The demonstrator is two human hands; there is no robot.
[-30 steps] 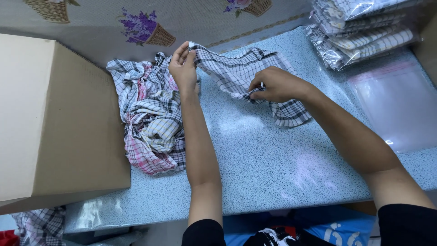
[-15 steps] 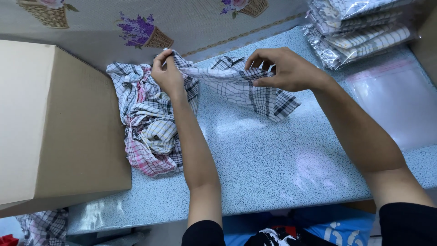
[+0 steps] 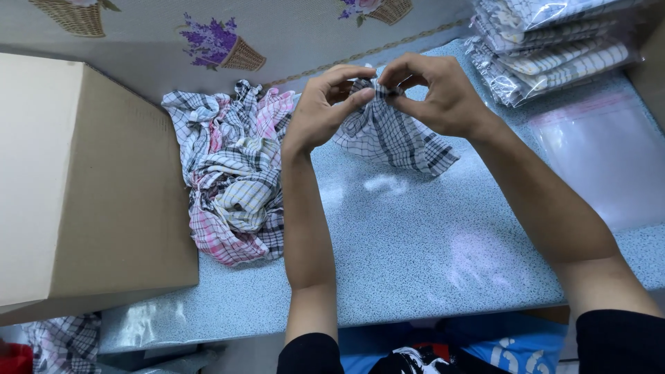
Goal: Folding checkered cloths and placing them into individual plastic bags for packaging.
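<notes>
Head view, looking down: two bare forearms in black sleeves reach from the near edge of a speckled pale-blue bench toward its far side. Below that near edge, bright blue fabric and a scrap of checked cloth show at floor level. A large brown cardboard box stands on the bench's left end, its side just beside a rumpled heap of checked cloths in black, white, pink and yellow lying toward the far left. A flat clear plastic bag with a pink strip lies along the right edge.

Past mid-bench, the left hand and the right hand meet above the surface, near the far edge. Both are pinched shut, thumb against fingers, on the gathered top edge of a black-and-white checked cloth. The two grips sit almost touching. The cloth hangs down from them in a bunched fan, its lower corner resting on the bench, apart from the heap to the left.

At the far right corner, a stack of folded checked cloths sealed in clear plastic bags leans in layers. Beyond the far edge, a grey wall covering printed with flower baskets fills the background.
</notes>
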